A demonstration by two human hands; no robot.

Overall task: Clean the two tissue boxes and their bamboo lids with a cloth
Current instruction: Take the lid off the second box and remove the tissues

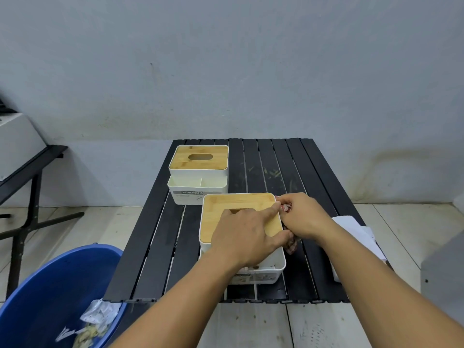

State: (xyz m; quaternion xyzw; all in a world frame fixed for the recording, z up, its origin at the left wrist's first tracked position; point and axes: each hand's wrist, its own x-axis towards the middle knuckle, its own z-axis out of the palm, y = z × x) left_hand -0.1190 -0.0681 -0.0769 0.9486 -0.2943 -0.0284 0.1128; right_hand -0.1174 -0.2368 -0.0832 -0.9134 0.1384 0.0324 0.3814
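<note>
the right hand [302, 217] is pinching a soft, limp red-patterned cloth [291, 243] in closed fingers at the right edge of the near white plastic tissue box [280, 259]. the left hand [244, 238] is pressing flat, fingers spread, on its stiff, smooth bamboo lid [218, 212], holding nothing. the box is probably light and slide-prone on the black slatted table [276, 159]; the second lidded box [198, 169] is sitting behind.

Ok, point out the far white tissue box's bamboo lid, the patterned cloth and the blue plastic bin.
Far bamboo lid [198, 157]: head view, top surface.
Patterned cloth [291, 244]: head view, hanging end.
Blue plastic bin [50, 277]: head view, inner wall.
</note>
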